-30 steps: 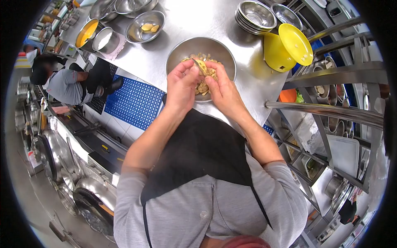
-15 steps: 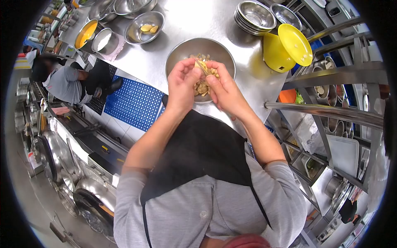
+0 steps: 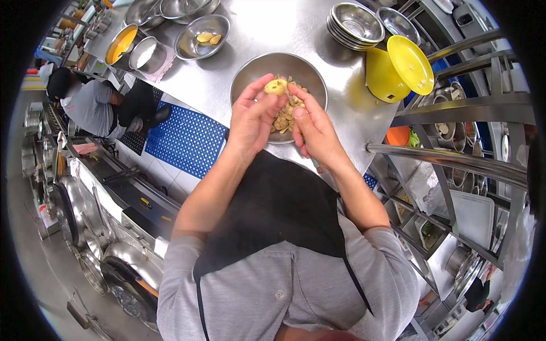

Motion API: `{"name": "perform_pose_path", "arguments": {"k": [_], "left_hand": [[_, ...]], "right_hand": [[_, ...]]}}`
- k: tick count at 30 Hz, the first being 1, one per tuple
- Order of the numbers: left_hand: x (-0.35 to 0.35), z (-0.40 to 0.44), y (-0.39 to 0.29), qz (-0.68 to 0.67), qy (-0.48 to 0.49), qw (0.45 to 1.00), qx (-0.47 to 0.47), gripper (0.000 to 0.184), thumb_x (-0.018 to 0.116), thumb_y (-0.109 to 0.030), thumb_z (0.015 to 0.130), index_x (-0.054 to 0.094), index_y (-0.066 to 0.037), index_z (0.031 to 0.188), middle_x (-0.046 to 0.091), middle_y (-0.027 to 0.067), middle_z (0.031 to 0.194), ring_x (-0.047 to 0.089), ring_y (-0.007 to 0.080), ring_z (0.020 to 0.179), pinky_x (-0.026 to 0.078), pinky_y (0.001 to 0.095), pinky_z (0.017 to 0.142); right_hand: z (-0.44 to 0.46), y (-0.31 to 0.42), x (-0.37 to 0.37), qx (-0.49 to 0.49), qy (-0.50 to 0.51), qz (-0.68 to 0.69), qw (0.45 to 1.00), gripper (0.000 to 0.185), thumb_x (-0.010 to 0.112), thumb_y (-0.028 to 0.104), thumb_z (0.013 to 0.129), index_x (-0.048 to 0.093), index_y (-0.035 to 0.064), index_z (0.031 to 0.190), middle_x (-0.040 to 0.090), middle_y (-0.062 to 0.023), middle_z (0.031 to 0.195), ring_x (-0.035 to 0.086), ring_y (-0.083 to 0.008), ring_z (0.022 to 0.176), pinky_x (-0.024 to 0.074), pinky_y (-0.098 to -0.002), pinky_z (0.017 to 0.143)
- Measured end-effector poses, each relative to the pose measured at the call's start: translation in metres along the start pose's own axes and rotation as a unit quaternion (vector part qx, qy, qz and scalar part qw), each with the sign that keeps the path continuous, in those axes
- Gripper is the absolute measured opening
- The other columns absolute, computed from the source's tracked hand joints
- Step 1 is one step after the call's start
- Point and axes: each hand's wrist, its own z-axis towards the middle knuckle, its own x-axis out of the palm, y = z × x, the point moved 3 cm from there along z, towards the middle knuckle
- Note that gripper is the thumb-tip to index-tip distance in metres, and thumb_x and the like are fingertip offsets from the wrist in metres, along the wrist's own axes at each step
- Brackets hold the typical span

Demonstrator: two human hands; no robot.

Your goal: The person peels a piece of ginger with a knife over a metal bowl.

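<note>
Head camera view: I see a person in a grey shirt and black apron [image 3: 267, 210] at a steel counter [image 3: 348, 94], both hands raised over a large metal bowl [image 3: 278, 61] by its near edge. The left hand [image 3: 249, 122] pinches a pale yellow piece of food [image 3: 276, 86] above the bowl. The right hand [image 3: 314, 126], just beside it, is curled with thumb against fingers around something thin, too small to make out; whether it touches the piece I cannot tell. Chopped pieces [image 3: 283, 120] lie in the bowl below. Toward the counter's left edge, a smaller bowl [image 3: 193, 50] holds yellow pieces. By the right edge stand a yellow tub [image 3: 382, 79] with its round lid [image 3: 410, 63] tilted and a stack of bowls [image 3: 347, 38]. Beyond the left edge, a co-worker [image 3: 94, 108] is near a blue mat [image 3: 185, 132].
</note>
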Motion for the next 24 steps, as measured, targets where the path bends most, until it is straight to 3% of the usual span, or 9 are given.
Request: {"name": "perform_pose_path", "arguments": {"k": [2,5,8,10,12,22,24], "left_hand": [[-0.005,0.003,0.0,-0.061,0.003,0.997,-0.036,0.031,0.061,-0.007,0.099,0.056,0.0,0.129,0.062,0.0145,0.123,0.066,0.0248,0.109,0.055,0.0389,0.099],[0.0,0.001,0.0,-0.034,-0.003,0.999,-0.01,0.03,0.061,-0.009,0.1,0.056,0.001,0.127,0.062,0.0156,0.124,0.065,0.026,0.113,0.054,0.04,0.1],[0.0,0.001,0.001,-0.036,-0.004,0.999,-0.02,0.031,0.061,-0.009,0.099,0.055,0.001,0.128,0.063,0.016,0.124,0.065,0.0258,0.114,0.053,0.0405,0.101],[0.003,-0.001,0.001,-0.026,-0.004,0.999,-0.019,0.032,0.062,-0.009,0.099,0.055,0.002,0.129,0.063,0.0156,0.123,0.064,0.0252,0.113,0.053,0.0397,0.101],[0.003,-0.002,0.001,-0.02,0.004,1.0,-0.01,0.033,0.063,-0.009,0.098,0.056,0.002,0.129,0.064,0.0149,0.123,0.064,0.0242,0.113,0.053,0.0385,0.102],[0.001,-0.002,-0.004,0.053,0.03,0.997,0.042,0.035,0.065,-0.007,0.096,0.058,0.003,0.129,0.065,0.0126,0.124,0.064,0.0191,0.112,0.05,0.0342,0.102],[0.001,-0.002,-0.004,0.056,0.028,0.997,0.05,0.033,0.065,-0.005,0.096,0.059,0.004,0.127,0.066,0.0123,0.122,0.064,0.0186,0.111,0.05,0.0333,0.101]], "right_hand": [[-0.002,0.006,0.004,-0.02,-0.018,-0.017,0.999,0.046,0.041,0.023,0.108,0.036,0.0135,0.153,0.049,-0.0002,0.065,0.044,-0.0059,0.047,0.0384,-0.0223,0.042],[-0.004,0.003,0.005,-0.019,-0.015,-0.037,0.999,0.048,0.044,0.021,0.106,0.035,0.0133,0.153,0.049,0.0003,0.069,0.043,-0.0046,0.051,0.0409,-0.0225,0.046],[-0.006,0.006,0.007,-0.022,-0.007,-0.114,0.993,0.05,0.045,0.018,0.105,0.034,0.0132,0.154,0.066,-0.0103,0.094,0.065,-0.0173,0.071,0.0544,-0.0311,0.066],[-0.001,-0.005,0.008,-0.095,-0.048,-0.158,0.982,0.05,0.045,0.016,0.106,0.035,0.0163,0.155,0.057,-0.0033,0.077,0.054,-0.0103,0.061,0.0461,-0.0274,0.056],[-0.001,-0.008,0.008,-0.133,-0.068,-0.184,0.972,0.051,0.045,0.014,0.106,0.035,0.0178,0.155,0.053,-0.0002,0.07,0.049,-0.0072,0.056,0.0424,-0.0262,0.053],[-0.007,0.001,0.01,-0.138,-0.053,-0.204,0.968,0.054,0.046,0.014,0.105,0.032,0.0175,0.157,0.053,-0.0013,0.073,0.048,-0.0086,0.058,0.0421,-0.0277,0.055],[-0.008,0.003,0.01,-0.13,-0.044,-0.206,0.969,0.053,0.046,0.013,0.104,0.032,0.0146,0.155,0.051,-0.0076,0.099,0.047,-0.0201,0.084,0.0416,-0.0341,0.073]]}}
